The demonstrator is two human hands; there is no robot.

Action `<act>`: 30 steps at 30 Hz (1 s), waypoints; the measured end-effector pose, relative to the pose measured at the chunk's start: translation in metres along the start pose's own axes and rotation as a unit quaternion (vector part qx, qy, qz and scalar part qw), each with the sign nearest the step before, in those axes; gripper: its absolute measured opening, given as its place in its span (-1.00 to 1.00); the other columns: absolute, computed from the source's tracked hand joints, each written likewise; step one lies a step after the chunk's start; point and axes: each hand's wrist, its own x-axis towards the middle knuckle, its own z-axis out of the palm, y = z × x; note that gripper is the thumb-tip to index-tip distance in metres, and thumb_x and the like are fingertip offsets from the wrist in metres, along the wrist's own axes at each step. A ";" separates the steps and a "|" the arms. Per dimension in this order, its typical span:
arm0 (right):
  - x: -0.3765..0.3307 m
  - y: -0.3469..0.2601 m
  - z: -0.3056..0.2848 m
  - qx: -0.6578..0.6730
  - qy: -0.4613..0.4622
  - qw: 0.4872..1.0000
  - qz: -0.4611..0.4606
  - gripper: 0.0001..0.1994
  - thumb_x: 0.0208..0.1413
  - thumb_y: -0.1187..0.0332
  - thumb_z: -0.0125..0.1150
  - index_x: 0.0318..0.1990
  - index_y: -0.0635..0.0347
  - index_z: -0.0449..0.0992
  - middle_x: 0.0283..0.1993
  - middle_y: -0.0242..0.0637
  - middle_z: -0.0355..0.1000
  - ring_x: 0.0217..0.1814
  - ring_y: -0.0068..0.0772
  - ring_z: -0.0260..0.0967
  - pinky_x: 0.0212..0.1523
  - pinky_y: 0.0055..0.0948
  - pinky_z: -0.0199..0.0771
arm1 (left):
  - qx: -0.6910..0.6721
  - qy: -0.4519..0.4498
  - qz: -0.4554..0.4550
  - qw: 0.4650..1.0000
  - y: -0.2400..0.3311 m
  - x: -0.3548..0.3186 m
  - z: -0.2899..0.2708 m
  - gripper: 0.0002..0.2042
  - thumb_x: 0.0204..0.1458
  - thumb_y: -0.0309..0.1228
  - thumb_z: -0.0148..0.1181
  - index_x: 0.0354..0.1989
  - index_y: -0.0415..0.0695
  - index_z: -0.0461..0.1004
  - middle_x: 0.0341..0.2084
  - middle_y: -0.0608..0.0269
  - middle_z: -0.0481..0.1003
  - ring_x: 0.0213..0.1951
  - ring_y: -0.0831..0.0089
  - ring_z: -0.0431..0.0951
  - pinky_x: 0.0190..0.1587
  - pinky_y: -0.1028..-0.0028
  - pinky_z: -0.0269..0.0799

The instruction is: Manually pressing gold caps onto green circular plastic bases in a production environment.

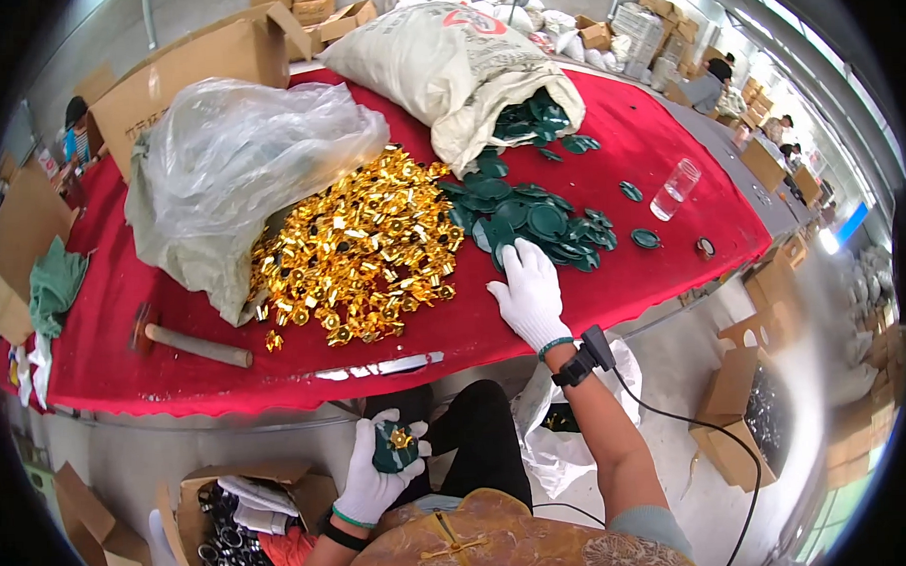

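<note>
In a white glove, my left hand is closed around a dark green round lid above my lap. A small gold flower-shaped fitting sits on the middle of that lid. My right hand, also gloved, stretches out over the table with its fingers extended. Its fingertips meet the near edge of a pile of dark green lids; whether they touch one I cannot tell. To the left of this pile spreads a heap of shiny gold fittings, some with black centres.
A woven sack spills green lids at the back. Clear plastic bag, hammer and glass cylinder lie on the red tablecloth. Cardboard box with black parts stands below left. A black cable hangs from my right wrist.
</note>
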 end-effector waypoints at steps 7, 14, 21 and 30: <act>-0.024 -0.083 -0.033 0.265 0.024 0.963 -0.035 -0.53 -0.03 0.32 0.48 0.07 0.22 0.53 0.19 -0.05 0.47 0.31 0.10 0.35 0.33 -0.05 0.36 | 0.014 0.005 0.046 0.999 0.013 0.001 0.002 -0.39 0.30 0.31 -0.10 0.23 0.08 0.39 0.02 -0.06 0.50 -0.10 0.04 0.57 -0.26 0.29 0.56; -0.088 -0.148 -0.072 0.298 -0.188 0.903 -0.245 -0.61 -0.16 0.28 0.49 -0.15 0.12 0.50 -0.16 -0.22 0.48 -0.10 -0.04 0.40 -0.06 -0.14 0.44 | 0.077 -0.014 0.064 0.995 -0.003 0.019 0.018 -0.34 0.33 0.31 -0.18 0.29 0.02 0.38 0.11 0.26 0.52 0.12 0.35 0.55 0.15 0.19 0.56; -0.140 -0.133 -0.069 0.377 -0.168 0.906 -0.094 -0.75 0.07 0.37 0.35 -0.09 0.15 0.51 -0.18 -0.14 0.48 -0.10 0.02 0.46 -0.04 -0.06 0.46 | 0.016 0.030 0.001 0.999 -0.017 0.012 0.002 -0.41 0.37 0.23 -0.12 0.24 -0.03 0.37 0.11 0.14 0.50 0.10 0.19 0.56 0.06 0.07 0.61; -0.189 0.018 -0.091 -0.004 -0.123 0.987 0.107 -0.72 0.02 0.35 0.35 -0.08 0.18 0.59 0.03 -0.11 0.49 0.11 0.06 0.39 0.12 0.02 0.37 | 0.036 0.036 -0.062 0.997 -0.012 0.019 -0.016 -0.62 0.40 -0.02 0.08 0.13 -0.06 0.41 -0.14 -0.03 0.53 -0.18 0.08 0.59 -0.29 0.30 0.56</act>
